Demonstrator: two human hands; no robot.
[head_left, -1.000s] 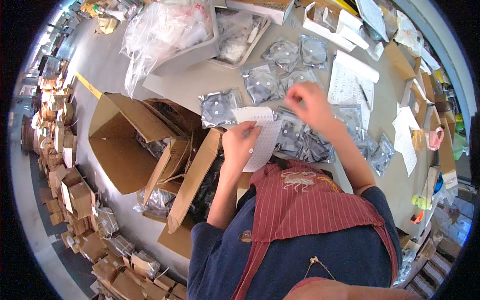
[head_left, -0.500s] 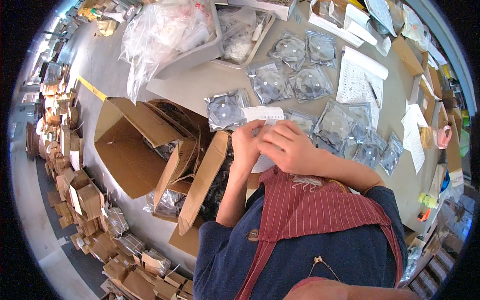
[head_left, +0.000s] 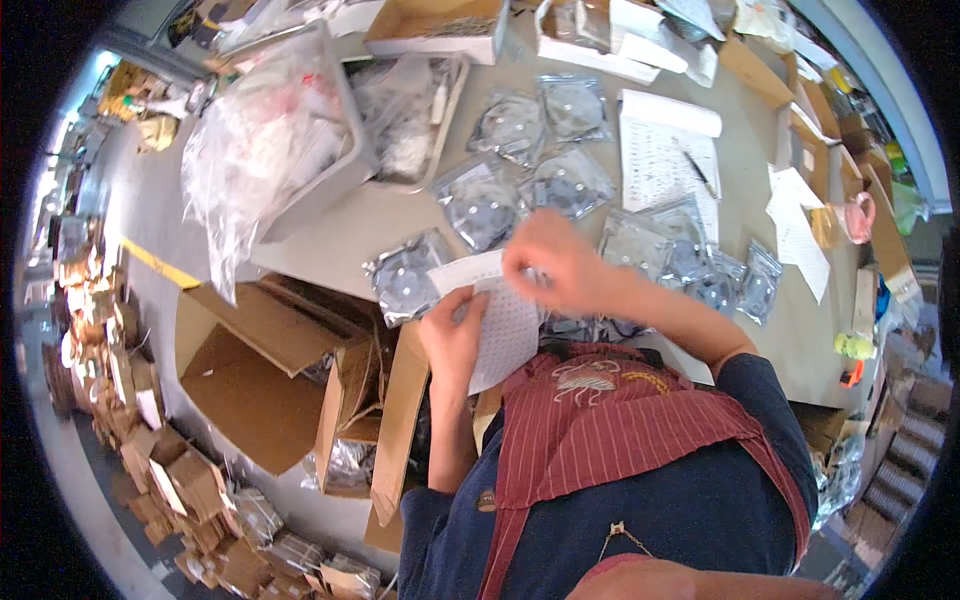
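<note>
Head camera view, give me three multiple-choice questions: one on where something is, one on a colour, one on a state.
1. Where does the white dotted paper sheet lie?
A. inside the open brown cardboard box
B. in the hands, at the near table edge
C. on the floor

2. What colour is the striped apron?
A. red
B. green
C. yellow

3. How is the large brown cardboard box beside the table?
A. taped shut
B. crushed flat
C. open, flaps out

Answers: 1 B, since the left hand grips the sheet's lower edge and the right hand lies on its top. 2 A, its stripes are plainly red. 3 C, its inside shows between spread flaps.
</note>
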